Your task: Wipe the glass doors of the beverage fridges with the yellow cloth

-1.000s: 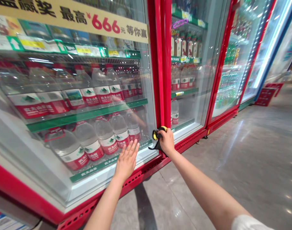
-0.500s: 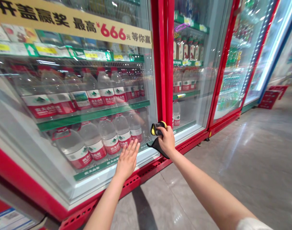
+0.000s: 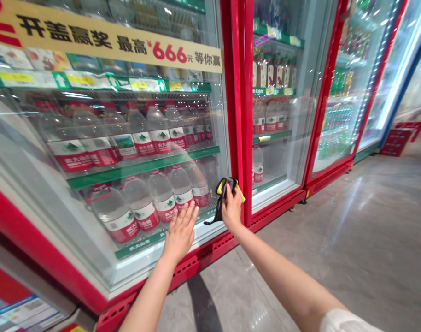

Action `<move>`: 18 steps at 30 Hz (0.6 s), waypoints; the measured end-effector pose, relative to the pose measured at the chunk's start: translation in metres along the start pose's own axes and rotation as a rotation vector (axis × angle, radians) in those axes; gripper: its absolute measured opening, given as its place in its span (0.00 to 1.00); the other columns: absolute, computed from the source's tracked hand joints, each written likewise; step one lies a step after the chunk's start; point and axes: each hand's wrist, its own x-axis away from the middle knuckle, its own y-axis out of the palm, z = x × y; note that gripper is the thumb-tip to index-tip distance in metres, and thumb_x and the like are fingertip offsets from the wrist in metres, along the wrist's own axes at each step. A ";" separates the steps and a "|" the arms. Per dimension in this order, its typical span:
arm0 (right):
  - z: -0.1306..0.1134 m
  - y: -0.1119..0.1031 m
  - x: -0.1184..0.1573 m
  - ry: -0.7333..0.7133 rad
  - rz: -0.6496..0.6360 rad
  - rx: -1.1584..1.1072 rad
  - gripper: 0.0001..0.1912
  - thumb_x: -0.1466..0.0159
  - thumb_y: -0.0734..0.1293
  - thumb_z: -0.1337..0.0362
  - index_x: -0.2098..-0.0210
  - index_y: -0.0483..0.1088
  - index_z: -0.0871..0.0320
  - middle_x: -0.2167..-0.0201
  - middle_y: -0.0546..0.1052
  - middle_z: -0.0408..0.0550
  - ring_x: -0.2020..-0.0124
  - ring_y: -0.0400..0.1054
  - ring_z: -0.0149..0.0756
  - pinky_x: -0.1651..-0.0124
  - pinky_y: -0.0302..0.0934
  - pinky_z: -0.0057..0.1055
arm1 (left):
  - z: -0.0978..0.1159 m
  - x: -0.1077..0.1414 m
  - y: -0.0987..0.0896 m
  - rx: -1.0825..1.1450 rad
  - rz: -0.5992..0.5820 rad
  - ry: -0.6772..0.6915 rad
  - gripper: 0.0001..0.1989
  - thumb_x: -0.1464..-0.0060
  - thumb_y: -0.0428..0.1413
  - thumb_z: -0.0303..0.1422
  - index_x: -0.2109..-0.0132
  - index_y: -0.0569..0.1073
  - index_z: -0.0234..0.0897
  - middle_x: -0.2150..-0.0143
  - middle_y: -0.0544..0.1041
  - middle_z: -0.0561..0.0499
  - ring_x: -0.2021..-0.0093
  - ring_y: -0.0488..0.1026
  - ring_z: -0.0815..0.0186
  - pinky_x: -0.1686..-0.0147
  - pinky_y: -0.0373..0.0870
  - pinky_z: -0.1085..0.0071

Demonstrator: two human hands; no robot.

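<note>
I'm having the right hand [image 3: 233, 210] grip a black-and-yellow item [image 3: 219, 210], soft-looking, maybe a glove or cloth; its fingers are curling closed around the bunched part, probably because something that limp is needing a gathered hold; a black tail is hanging out below and left of the grip; the item is sitting in front of the red upright [image 3: 236, 129], by the lower right part of the glass door [image 3: 215, 120]; whether it's touching, I'm not able to tell from here; the left hand [image 3: 180, 235] is facing palm toward the glass door, fingers straight and slightly spread, gripping nothing; that flat shape is looking like a brace to me, though contact isn't showing clearly; behind the glass, red-labelled bottles [image 3: 158, 189] are standing upright on the bottom shelf, with an upper row [image 3: 141, 137] above the green shelf edge [image 3: 144, 167]; labels are mostly facing out, I'm guessing for reading through the door; a yellow banner [image 3: 120, 44] is running across higher up.
</note>
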 end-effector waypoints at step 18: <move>-0.043 -0.001 -0.036 0.025 0.122 -0.126 0.27 0.35 0.62 0.65 0.37 0.62 0.53 0.45 0.64 0.56 0.41 0.61 0.49 0.39 0.58 0.47 | -0.019 0.016 -0.023 -0.047 0.031 -0.028 0.39 0.40 0.55 0.32 0.25 0.50 0.38 0.23 0.49 0.45 0.22 0.34 0.60 0.25 0.29 0.52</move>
